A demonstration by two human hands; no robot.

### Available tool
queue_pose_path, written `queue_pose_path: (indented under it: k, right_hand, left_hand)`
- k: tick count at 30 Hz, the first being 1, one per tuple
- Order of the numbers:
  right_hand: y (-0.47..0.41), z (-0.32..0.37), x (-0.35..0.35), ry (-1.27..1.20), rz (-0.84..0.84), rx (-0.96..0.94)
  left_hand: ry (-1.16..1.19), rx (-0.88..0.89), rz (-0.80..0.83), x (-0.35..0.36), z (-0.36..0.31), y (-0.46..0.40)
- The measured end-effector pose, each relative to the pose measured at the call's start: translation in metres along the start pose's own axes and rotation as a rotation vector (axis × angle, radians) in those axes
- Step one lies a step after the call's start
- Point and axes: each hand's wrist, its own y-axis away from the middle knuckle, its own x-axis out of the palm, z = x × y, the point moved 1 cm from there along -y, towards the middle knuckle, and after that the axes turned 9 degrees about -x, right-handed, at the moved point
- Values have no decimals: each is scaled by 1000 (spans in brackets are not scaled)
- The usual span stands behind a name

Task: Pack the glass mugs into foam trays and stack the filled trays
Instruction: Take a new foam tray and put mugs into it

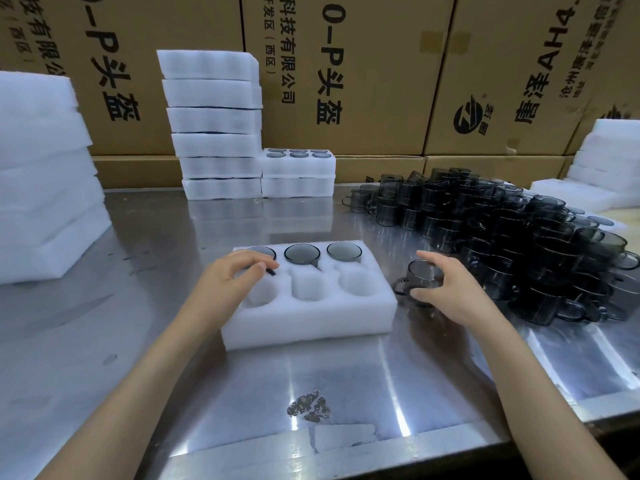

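A white foam tray [308, 323] lies on the steel table in front of me. Its back row holds three smoky glass mugs [302, 254]; the three front holes hold no mug, and the middle one has a foam plug in it. My left hand [235, 275] rests on the tray's left end, fingertips at the back-left mug. My right hand [446, 289] grips a single grey glass mug [415, 277] standing on the table just right of the tray. A big pile of loose mugs [512, 233] lies to the right.
Stacked filled trays [216, 133] stand at the back, with a lower two-tray stack [298, 174] beside them. Foam trays are piled at the left [45, 188] and far right [602, 161]. Cardboard boxes [381, 74] wall the back. The table's front edge [346, 448] is near me.
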Motion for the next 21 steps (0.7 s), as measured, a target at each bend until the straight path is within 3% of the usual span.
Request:
queue_pose_path:
  k: [3,8,10,13,21]
  right_hand:
    - [2,2,2,51,-94,18]
    - [10,30,0,-191,-592,-284]
    - [16,45,9,-218,-581,-395]
    - [20,61,27,-177,-417,-454]
    - [10,72,41,-5,-241,-432]
  left_hand:
    - [14,8,1,0,0,1]
    - [20,1,0,0,0,1]
    - [25,-4,-7,0,1,0]
    - [29,-5,-16,0,0,1]
    - [37,-32,-13,1,2,1]
